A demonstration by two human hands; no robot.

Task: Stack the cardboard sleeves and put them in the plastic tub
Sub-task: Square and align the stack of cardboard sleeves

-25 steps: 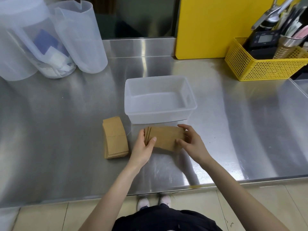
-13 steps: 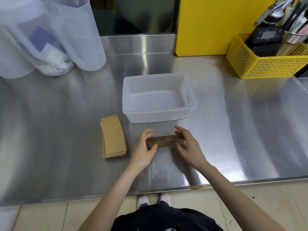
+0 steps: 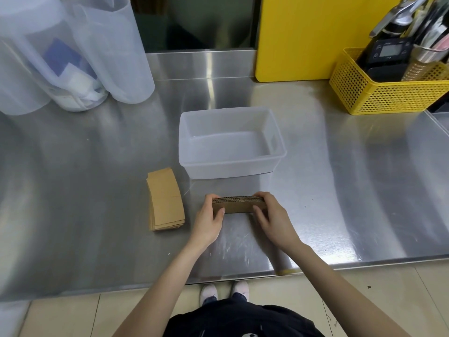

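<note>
A small stack of brown cardboard sleeves (image 3: 238,205) stands on its long edge on the steel counter, just in front of the plastic tub. My left hand (image 3: 209,218) grips its left end and my right hand (image 3: 272,215) grips its right end. The corrugated top edges face up and look even. A second stack of sleeves (image 3: 165,206) lies flat to the left, apart from both hands. The translucent plastic tub (image 3: 277,145) sits behind the held stack with nothing inside it.
Translucent plastic pitchers (image 3: 114,52) stand at the back left, one holding paper packets. A yellow board (image 3: 308,35) leans against the back wall. A yellow mesh basket (image 3: 379,93) with a scale and utensils sits at the back right. The counter's front edge (image 3: 243,276) runs below my wrists.
The held sleeves have gone from lying tilted and fanned to standing on edge, squared between both hands. The flat stack at left has not moved.
</note>
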